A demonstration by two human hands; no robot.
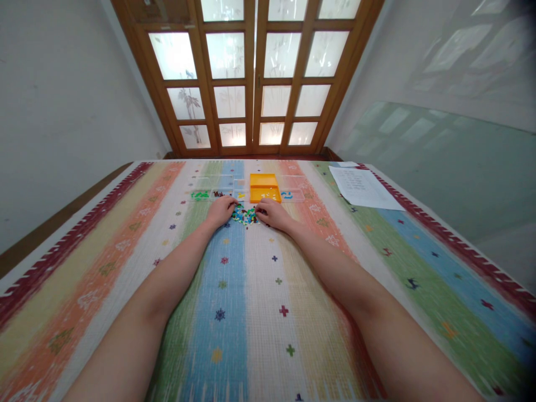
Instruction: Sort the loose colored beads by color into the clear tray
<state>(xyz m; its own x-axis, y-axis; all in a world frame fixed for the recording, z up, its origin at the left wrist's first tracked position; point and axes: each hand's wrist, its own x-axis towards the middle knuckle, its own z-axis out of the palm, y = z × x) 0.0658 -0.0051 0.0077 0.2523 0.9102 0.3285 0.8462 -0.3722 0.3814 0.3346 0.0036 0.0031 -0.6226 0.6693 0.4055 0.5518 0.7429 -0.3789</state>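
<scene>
A loose pile of small green, blue, yellow and dark pieces (pixel 244 215) lies on the striped cloth between my hands. My left hand (pixel 221 211) rests at the pile's left edge, its fingers curled together at the tips. On the other side my right hand (pixel 271 213) touches the pile with its fingers bent inward. Whatever either hand pinches is too small to make out. Just behind stand an orange box (pixel 263 180) with a few pale pieces inside and clear boxes holding green pieces (pixel 200 195), dark red pieces (pixel 221 194) and blue pieces (pixel 287 195).
A striped, patterned tablecloth (pixel 224 335) covers the table. Toward the back right lies a white sheet of paper (pixel 363 188) with writing. Beyond the far edge are wooden doors (pixel 253 100) with glass panes, and a glass panel (pixel 452 162) leans at the right wall.
</scene>
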